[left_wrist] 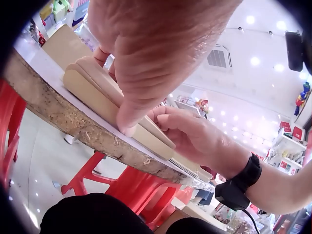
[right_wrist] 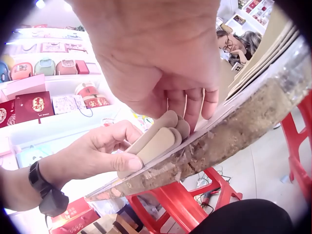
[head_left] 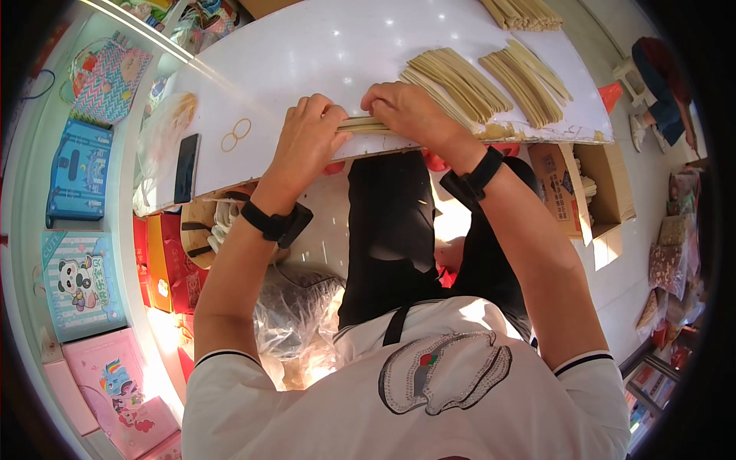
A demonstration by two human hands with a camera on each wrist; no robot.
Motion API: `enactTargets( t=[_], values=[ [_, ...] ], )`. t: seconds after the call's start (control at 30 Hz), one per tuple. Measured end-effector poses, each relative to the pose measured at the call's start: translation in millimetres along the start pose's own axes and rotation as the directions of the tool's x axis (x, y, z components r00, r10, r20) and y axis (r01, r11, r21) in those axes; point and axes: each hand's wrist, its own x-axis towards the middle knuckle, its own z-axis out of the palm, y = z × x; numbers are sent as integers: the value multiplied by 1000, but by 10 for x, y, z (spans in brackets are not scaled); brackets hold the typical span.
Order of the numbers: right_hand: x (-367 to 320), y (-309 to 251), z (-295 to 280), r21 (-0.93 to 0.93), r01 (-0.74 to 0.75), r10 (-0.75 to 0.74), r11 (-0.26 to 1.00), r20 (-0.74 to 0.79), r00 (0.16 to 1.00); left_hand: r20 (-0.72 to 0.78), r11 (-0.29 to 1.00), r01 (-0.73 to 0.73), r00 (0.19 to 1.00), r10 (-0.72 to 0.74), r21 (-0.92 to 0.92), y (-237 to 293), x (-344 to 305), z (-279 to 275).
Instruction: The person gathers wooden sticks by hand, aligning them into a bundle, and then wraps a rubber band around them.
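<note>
Several flat wooden sticks (head_left: 365, 126) with rounded ends lie in a small bundle along the table's near edge. My left hand (head_left: 305, 132) grips the bundle's left end; its thumb presses the near face in the left wrist view, and fingers show behind. At the other end, my right hand (head_left: 410, 113) has its fingers curled around the stick ends. In the right wrist view those rounded ends (right_wrist: 160, 144) sit unevenly, some farther out than others, just under the right fingers. The right thumb is mostly hidden there.
More wooden sticks (head_left: 460, 84) lie in piles right of my hands, with another stack (head_left: 521, 14) at the far edge. Two rubber bands (head_left: 236, 135) and a phone (head_left: 186, 169) are on the table's left. Red stools (left_wrist: 141, 190) stand underneath. Another person (right_wrist: 241, 46) sits across.
</note>
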Motion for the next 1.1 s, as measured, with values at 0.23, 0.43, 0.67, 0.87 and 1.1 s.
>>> enactTargets(
  t=[0.23,0.43,0.67,0.87,1.1],
  values=[
    [-155,-29,3,-141,158,-157,977,17,987,79,990,120,990,-114,-80,-57,-4,80],
    [-199,24,116,-186,202,-220,962,-83,972,137,941,233,969,-204,-245,-71,-12,13],
    [-228,40,157,-197,197,-227,960,-141,964,-99,995,1,995,-10,-95,-164,5,-158],
    [-243,41,183,-174,197,-228,965,-181,957,-76,918,303,940,-332,-257,-392,1,-250],
    [-340,2,220,-209,181,-238,961,-290,927,106,922,276,961,-257,-270,-252,78,38]
  ],
)
